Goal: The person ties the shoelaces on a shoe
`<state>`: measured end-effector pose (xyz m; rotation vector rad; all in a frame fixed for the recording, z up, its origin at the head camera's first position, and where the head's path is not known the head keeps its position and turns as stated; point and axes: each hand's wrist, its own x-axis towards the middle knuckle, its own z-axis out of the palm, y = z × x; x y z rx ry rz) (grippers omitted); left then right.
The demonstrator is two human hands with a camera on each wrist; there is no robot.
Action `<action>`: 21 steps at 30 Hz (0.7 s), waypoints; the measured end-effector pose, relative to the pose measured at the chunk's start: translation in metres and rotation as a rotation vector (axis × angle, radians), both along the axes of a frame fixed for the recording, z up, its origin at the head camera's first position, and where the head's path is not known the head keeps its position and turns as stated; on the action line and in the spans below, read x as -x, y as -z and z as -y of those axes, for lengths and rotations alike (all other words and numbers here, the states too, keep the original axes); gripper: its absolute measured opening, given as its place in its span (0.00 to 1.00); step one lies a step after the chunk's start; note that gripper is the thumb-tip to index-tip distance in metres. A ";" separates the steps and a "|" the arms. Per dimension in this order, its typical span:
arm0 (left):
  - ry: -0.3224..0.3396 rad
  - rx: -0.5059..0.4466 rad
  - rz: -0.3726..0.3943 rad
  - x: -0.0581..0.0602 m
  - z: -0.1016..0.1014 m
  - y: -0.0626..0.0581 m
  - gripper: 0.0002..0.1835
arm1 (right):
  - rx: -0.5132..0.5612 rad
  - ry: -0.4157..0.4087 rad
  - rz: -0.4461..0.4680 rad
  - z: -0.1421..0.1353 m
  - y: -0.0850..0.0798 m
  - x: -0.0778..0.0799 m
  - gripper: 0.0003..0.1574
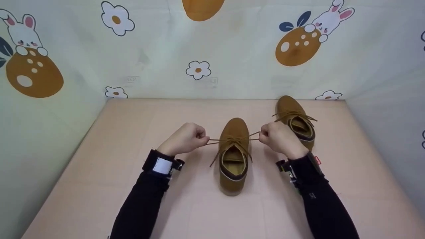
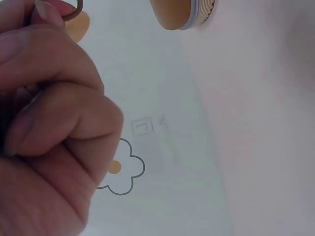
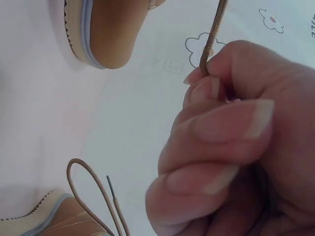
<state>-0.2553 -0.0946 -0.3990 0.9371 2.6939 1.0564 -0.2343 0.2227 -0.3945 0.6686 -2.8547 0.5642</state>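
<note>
A brown lace-up shoe (image 1: 232,187) stands upright in front of me, its toe pointing away. To its left, my left hand (image 1: 185,139) pinches a loop of the shoelace (image 1: 214,140), drawn out sideways. On the other side my right hand (image 1: 279,137) grips the opposite loop, and both loops stretch from the knot at the shoe's middle. Two loose lace ends hang down beside the opening. In the left wrist view the lace bend shows at the fingertips (image 2: 49,12); in the right wrist view the lace (image 3: 214,37) runs taut into the pinched fingers.
A second brown shoe (image 1: 289,103), its lace tied in a bow, stands behind my right hand near the back edge. The pale pink tabletop (image 1: 132,113) meets a light curtain (image 1: 159,43) printed with rabbits and flowers at the back and sides.
</note>
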 end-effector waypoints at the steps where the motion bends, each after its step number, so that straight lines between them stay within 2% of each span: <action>1: -0.004 -0.001 0.000 0.000 0.000 0.000 0.18 | -0.005 -0.008 0.007 0.000 0.000 -0.001 0.20; 6: -0.020 0.021 -0.027 0.001 0.002 0.000 0.18 | -0.049 -0.056 0.049 0.000 -0.006 -0.007 0.18; 9: -0.018 0.047 -0.029 0.000 0.002 0.000 0.18 | -0.071 -0.065 0.103 0.002 -0.007 -0.010 0.19; 15: -0.035 0.114 -0.032 -0.002 0.000 0.001 0.21 | -0.098 0.016 0.246 0.006 -0.001 -0.011 0.17; 18: -0.059 0.130 -0.031 -0.002 0.000 0.002 0.22 | -0.094 0.031 0.266 0.006 0.000 -0.012 0.18; 21: -0.080 0.114 -0.008 -0.002 0.001 0.001 0.21 | -0.084 -0.004 0.248 0.004 -0.001 -0.011 0.20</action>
